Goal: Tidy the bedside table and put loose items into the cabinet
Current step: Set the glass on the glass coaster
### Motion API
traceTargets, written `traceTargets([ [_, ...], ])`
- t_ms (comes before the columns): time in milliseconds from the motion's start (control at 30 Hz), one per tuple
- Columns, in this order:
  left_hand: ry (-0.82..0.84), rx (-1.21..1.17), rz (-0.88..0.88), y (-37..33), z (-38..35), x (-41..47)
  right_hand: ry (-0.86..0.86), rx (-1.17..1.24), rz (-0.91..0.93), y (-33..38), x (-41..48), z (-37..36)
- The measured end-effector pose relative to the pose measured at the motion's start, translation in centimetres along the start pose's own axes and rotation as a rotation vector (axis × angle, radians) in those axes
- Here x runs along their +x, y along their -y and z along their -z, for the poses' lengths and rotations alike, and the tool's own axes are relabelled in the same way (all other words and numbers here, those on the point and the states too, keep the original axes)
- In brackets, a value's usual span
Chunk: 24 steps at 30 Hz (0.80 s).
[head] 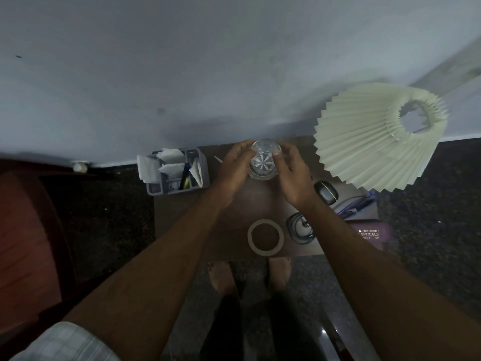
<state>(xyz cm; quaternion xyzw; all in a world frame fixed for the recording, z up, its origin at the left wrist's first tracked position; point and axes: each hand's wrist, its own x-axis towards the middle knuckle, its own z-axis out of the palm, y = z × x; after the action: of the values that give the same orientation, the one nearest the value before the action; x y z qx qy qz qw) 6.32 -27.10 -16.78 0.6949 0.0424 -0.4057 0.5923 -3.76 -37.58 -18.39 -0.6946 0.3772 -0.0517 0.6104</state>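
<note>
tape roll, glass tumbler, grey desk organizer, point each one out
tape roll (266, 252): head view, near band of the ring
glass tumbler (263, 162): head view, star-cut base seen through its mouth
grey desk organizer (177, 191): head view, front wall

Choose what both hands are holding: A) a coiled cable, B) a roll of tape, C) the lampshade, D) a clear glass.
D: the left hand and the right hand grip the clear glass from either side.
</note>
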Motion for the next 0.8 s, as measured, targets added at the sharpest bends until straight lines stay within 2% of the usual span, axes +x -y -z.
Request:
traceTargets([
  [267, -0.054, 0.036, 0.076, 0.2, 0.1, 0.5, -0.008, 0.084, -0.196, 0.2, 0.2, -0.6],
  [633, -0.018, -0.024, 0.093, 0.0, 0.1, 0.3, 0.039, 0.143, -0.178, -0.6, 0.3, -0.4],
  [800, -0.043, 0.023, 0.077, -0.1, 0.0, -0.5, 0.045, 0.156, -0.167, -0.4, 0.1, -0.2],
])
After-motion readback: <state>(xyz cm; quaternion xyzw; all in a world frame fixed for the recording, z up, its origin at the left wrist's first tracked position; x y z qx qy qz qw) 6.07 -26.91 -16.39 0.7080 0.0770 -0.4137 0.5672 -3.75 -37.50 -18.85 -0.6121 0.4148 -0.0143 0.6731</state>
